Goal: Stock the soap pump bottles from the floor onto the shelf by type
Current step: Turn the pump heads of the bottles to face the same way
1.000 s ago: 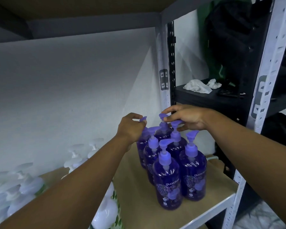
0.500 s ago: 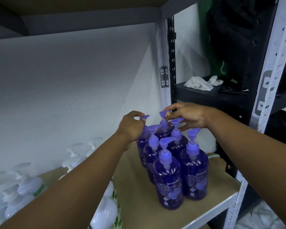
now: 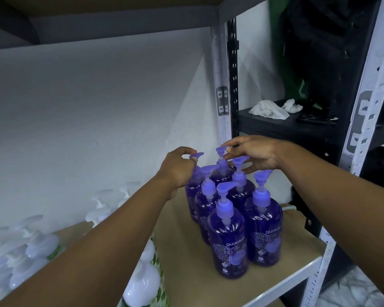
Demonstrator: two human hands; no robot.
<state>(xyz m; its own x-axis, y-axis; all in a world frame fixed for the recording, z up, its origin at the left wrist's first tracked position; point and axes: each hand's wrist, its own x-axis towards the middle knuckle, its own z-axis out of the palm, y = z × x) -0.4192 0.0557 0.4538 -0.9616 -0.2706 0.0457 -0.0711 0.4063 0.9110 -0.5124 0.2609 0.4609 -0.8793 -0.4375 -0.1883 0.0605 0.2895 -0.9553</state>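
White wall (image 3: 98,107) behind grey metal rack (image 3: 222,85), dim bluish light.

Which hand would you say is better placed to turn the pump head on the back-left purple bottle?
Left. The left hand pinches the back-left pump head; the right hand pinches the back-right pump head, on the far side by the shelf post.

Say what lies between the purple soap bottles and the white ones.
Head view: bare tan shelf board separates purple plastic pump bottles from white pump bottles; left forearm crosses above.
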